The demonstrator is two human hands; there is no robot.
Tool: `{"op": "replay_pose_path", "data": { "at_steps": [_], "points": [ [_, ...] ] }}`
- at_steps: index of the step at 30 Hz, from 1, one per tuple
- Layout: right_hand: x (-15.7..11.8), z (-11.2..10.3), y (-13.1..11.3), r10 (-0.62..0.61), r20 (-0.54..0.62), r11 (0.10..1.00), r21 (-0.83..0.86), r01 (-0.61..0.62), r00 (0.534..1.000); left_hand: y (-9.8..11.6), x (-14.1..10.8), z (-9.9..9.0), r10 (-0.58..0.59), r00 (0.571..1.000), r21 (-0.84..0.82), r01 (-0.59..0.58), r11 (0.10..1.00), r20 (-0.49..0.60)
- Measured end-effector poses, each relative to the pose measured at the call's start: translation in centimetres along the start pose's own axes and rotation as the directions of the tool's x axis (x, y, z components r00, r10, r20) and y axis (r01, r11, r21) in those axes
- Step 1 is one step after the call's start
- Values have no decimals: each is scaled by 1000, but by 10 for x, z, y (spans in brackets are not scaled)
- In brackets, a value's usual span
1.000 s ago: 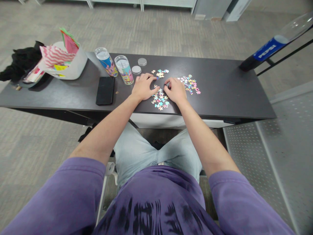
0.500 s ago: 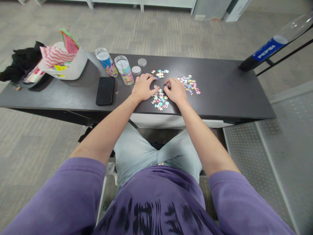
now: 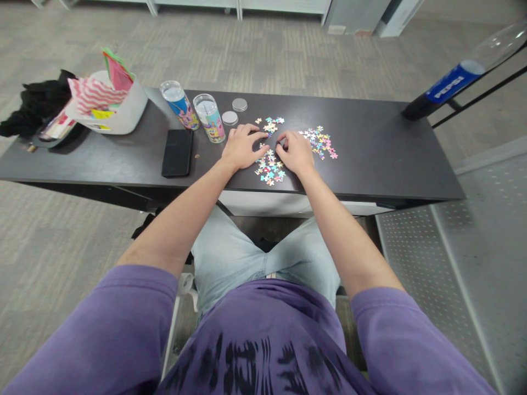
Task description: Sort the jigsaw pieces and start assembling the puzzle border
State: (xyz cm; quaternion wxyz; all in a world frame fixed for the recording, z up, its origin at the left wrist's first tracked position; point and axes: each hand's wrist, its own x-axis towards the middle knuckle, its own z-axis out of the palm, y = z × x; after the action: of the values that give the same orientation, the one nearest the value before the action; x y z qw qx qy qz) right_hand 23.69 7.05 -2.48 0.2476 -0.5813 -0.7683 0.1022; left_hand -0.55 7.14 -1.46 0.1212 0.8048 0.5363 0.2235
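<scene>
My left hand [image 3: 244,147] rests low on the dark tabletop with its fingers and thumb spread apart. Its fingertips reach the lower edge of a small group of jigsaw puzzle pieces [image 3: 272,126], and its thumb lies at the top of a second loose pile of pieces [image 3: 269,169]. My right hand [image 3: 297,152] has its fingers curled in toward the thumb; whatever may be between them is hidden. Beside that hand, on its right, spreads another pile of pink, yellow and blue pieces [image 3: 321,142].
Two printed clear canisters [image 3: 211,118] stand left of my hands, near two round metal lids [image 3: 229,118]. A black flat case [image 3: 177,153] lies nearby. Further left are a white basket [image 3: 132,109] and black cloth [image 3: 41,104]. A tall Pepsi bottle [image 3: 447,85] stands far right.
The index fingertip of my left hand has slid slightly to the right and down beside the upper group of pieces. My right hand has hardly moved.
</scene>
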Motion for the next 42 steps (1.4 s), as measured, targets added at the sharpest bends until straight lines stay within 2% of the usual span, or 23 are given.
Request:
{"op": "replay_pose_path", "data": {
  "at_steps": [7, 16, 25, 32, 42],
  "points": [
    [-1, -2, -1, -17, 13, 1000, -13, 17, 1000, -1, 2, 0, -17, 1000, 4, 17, 1000, 14],
    [-1, -3, -5, -2, 37, 998, -57, 4, 999, -4, 0, -3, 79, 996, 7, -79, 997, 42],
    [0, 0, 1, -27, 35, 999, -27, 28, 999, 0, 0, -4, 21, 999, 13, -21, 1000, 26],
    [1, -1, -1, -9, 63, 999, -52, 12, 998, 4, -1, -6, 16, 999, 22, -16, 1000, 40],
    [-1, -2, -1, -36, 42, 999, -25, 37, 998, 5, 0, -7, -7, 999, 7, 7, 1000, 46]
  ]
}}
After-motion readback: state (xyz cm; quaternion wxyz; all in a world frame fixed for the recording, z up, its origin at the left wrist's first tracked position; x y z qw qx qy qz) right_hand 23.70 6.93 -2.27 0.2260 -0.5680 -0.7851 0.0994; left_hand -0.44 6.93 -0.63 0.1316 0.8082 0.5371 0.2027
